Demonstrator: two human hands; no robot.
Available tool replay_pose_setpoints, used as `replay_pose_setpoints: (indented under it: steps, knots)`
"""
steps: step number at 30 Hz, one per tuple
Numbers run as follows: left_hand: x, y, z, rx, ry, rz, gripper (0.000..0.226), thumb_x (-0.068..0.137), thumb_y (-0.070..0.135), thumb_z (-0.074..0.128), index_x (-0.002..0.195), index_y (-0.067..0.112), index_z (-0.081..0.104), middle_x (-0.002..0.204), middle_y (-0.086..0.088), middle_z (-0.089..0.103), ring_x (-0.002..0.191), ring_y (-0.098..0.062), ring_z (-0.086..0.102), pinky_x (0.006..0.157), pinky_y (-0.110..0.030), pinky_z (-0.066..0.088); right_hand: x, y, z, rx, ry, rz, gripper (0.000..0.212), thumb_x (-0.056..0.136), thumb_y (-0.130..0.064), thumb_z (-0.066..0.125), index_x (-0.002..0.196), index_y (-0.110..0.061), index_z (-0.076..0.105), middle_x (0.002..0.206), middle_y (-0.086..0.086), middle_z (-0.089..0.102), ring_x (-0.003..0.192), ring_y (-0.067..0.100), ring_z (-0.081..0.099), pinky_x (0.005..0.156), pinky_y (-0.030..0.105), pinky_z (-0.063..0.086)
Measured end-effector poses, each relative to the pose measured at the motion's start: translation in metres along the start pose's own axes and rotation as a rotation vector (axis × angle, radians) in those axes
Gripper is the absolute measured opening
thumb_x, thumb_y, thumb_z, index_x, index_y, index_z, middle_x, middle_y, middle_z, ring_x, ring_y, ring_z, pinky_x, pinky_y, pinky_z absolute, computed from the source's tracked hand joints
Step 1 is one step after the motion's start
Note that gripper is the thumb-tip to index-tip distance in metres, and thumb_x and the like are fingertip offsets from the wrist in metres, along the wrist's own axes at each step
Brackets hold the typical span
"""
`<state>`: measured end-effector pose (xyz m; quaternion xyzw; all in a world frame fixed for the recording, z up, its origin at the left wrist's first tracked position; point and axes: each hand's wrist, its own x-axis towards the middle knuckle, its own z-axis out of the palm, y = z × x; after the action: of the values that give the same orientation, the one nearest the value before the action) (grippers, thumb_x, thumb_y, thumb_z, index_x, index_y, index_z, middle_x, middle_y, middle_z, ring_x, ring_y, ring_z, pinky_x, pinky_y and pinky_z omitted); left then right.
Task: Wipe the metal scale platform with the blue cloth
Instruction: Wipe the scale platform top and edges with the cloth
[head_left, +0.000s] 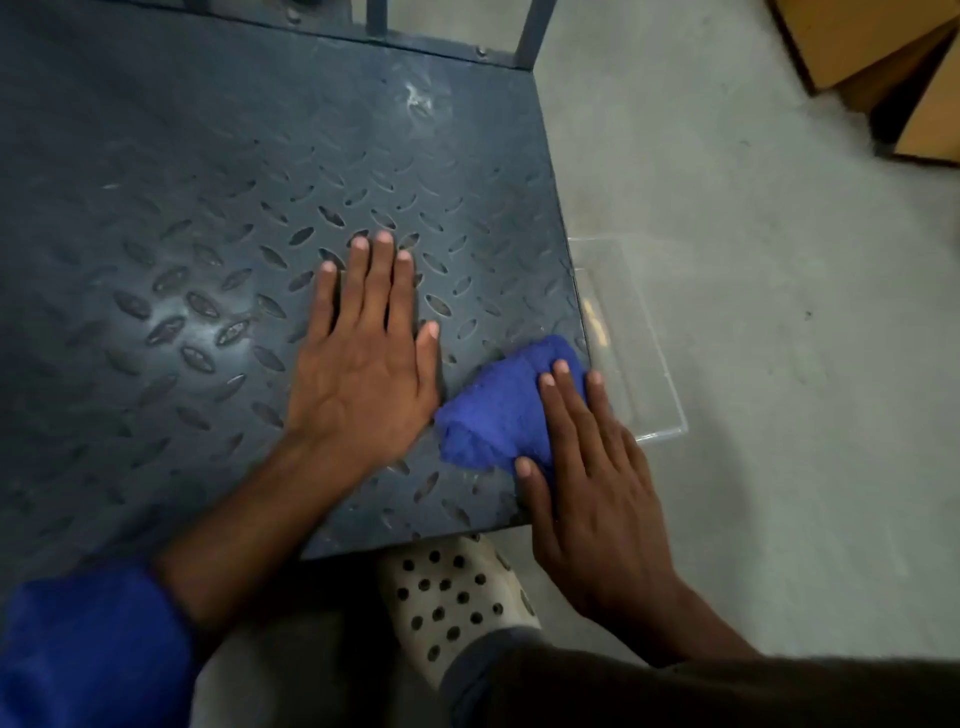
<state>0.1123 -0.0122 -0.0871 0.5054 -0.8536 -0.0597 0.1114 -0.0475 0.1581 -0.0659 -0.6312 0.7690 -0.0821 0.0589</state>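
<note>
The metal scale platform (208, 208) is a dark grey plate with a raised diamond tread, filling the left and middle of the view. A bunched blue cloth (493, 410) lies on its near right corner. My right hand (592, 488) presses on the cloth, fingers over its right side and thumb against its near edge. My left hand (363, 358) rests flat on the platform just left of the cloth, fingers spread, holding nothing.
A clear plastic tray (639, 353) sits on the concrete floor against the platform's right edge. Cardboard boxes (883, 62) stand at the far right. Metal uprights (532, 31) rise from the platform's back edge. A white perforated clog (457, 603) sits below the near edge.
</note>
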Motion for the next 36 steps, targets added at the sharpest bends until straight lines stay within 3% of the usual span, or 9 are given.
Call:
replay_pose_setpoints:
  steps: [5,10,13,17,22,27,29,31,36]
  knots:
    - [-0.03,0.009,-0.001,0.057,-0.029,0.046,0.07,0.108,0.037,0.017,0.167,-0.002,0.015,0.176,-0.021,0.01,0.165,-0.034,0.006,0.132,-0.056,0.008,0.058,0.012,0.006,0.091,0.065,-0.037,0.066,0.108,-0.041,0.044,0.163,-0.011,0.025,0.173,0.004,0.019,0.162,0.027,0.01,0.13,0.039,0.024]
    - [-0.036,0.018,0.0,0.031,-0.014,0.023,0.07,0.11,0.039,0.016,0.167,-0.002,0.015,0.176,-0.022,0.01,0.165,-0.034,0.006,0.132,-0.056,0.008,0.118,0.021,0.002,0.114,0.039,-0.008,0.065,0.11,-0.043,0.042,0.165,-0.015,0.022,0.173,0.002,0.017,0.162,0.026,0.009,0.131,0.037,0.017]
    - [-0.047,0.021,0.001,0.022,-0.033,0.019,0.071,0.11,0.039,0.017,0.167,-0.002,0.013,0.176,-0.023,0.009,0.165,-0.034,0.004,0.132,-0.057,0.008,0.078,0.015,0.001,0.079,0.04,-0.02,0.066,0.11,-0.042,0.041,0.165,-0.012,0.02,0.174,0.004,0.015,0.162,0.026,0.006,0.132,0.04,0.017]
    - [-0.052,0.028,0.001,0.013,-0.036,0.01,0.072,0.108,0.038,0.017,0.167,-0.003,0.01,0.176,-0.023,0.005,0.165,-0.035,0.001,0.132,-0.058,0.007,0.0,0.005,0.0,0.027,-0.018,0.041,0.069,0.109,-0.043,0.04,0.166,-0.013,0.013,0.175,0.002,0.005,0.162,0.025,-0.003,0.127,0.048,0.03]
    - [-0.037,0.031,0.003,-0.017,-0.034,0.013,0.074,0.107,0.039,0.02,0.166,-0.004,0.013,0.176,-0.023,0.007,0.165,-0.034,0.002,0.133,-0.055,0.005,-0.002,0.005,0.0,0.006,-0.022,0.014,0.07,0.109,-0.043,0.036,0.164,-0.006,0.016,0.174,0.011,0.007,0.162,0.03,0.0,0.127,0.052,0.027]
    - [0.007,0.034,0.005,-0.012,-0.053,-0.004,0.08,0.099,0.041,0.014,0.167,-0.002,0.011,0.176,-0.021,0.007,0.165,-0.032,0.003,0.134,-0.051,0.002,0.064,0.015,0.003,0.009,0.038,-0.084,0.069,0.109,-0.042,0.035,0.164,-0.005,0.017,0.173,0.012,0.013,0.162,0.024,0.007,0.13,0.05,0.015]
    - [0.033,0.033,0.005,0.016,-0.088,-0.03,0.081,0.099,0.044,0.007,0.167,0.0,0.004,0.177,-0.019,0.002,0.165,-0.031,-0.001,0.134,-0.05,0.0,0.106,0.014,0.005,0.015,0.04,-0.03,0.071,0.106,-0.05,0.031,0.166,-0.014,0.015,0.175,0.005,0.011,0.162,0.024,0.005,0.131,0.048,0.014]
    - [0.054,0.028,0.005,0.009,-0.101,-0.051,0.076,0.107,0.045,0.014,0.167,0.001,0.001,0.177,-0.018,0.001,0.165,-0.03,-0.002,0.134,-0.05,-0.001,0.152,0.013,0.003,0.021,0.034,0.018,0.072,0.104,-0.054,0.032,0.166,-0.021,0.014,0.175,0.0,0.01,0.162,0.022,0.004,0.131,0.045,0.015]
    - [0.069,0.005,0.004,-0.019,-0.095,-0.025,0.072,0.111,0.047,0.019,0.169,0.007,0.006,0.179,-0.011,0.001,0.165,-0.024,-0.003,0.134,-0.048,-0.003,0.261,0.016,-0.007,0.019,-0.031,0.056,0.074,0.106,-0.05,0.034,0.166,-0.012,0.012,0.174,0.011,0.01,0.161,0.031,0.008,0.132,0.044,0.01]
